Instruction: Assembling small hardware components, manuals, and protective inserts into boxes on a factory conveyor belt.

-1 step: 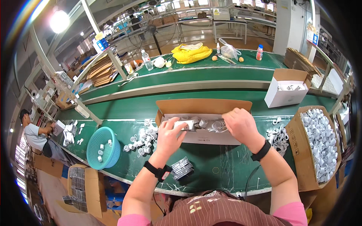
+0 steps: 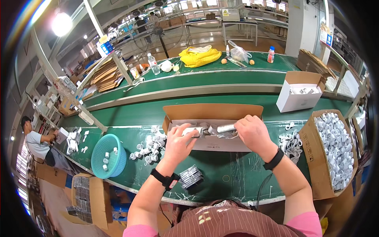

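A long white cardboard box (image 2: 221,145) with its brown flap raised lies before me, small white and silver parts in it. Over its left end my left hand (image 2: 178,141) pinches a small flat whitish piece with a silvery edge (image 2: 192,130). My right hand (image 2: 254,133) is at the box's right end, fingers closed on a silvery-white cylindrical piece (image 2: 226,128) that points left toward the other piece. A small gap lies between the two pieces. Below the box, a stack of flat silvery pieces (image 2: 191,176) rests on the green table.
White ring-like parts (image 2: 150,148) lie left of the box, beside a blue basket (image 2: 120,162). To the right are white cords (image 2: 291,144) and a large carton (image 2: 310,158) of white parts. A smaller white box (image 2: 297,103) stands behind. A person (image 2: 37,138) works at far left.
The silvery-white cylindrical piece now shows in my right hand, over the box. That hand has lowered slightly and its fingers have turned. My left hand stays almost where it was.
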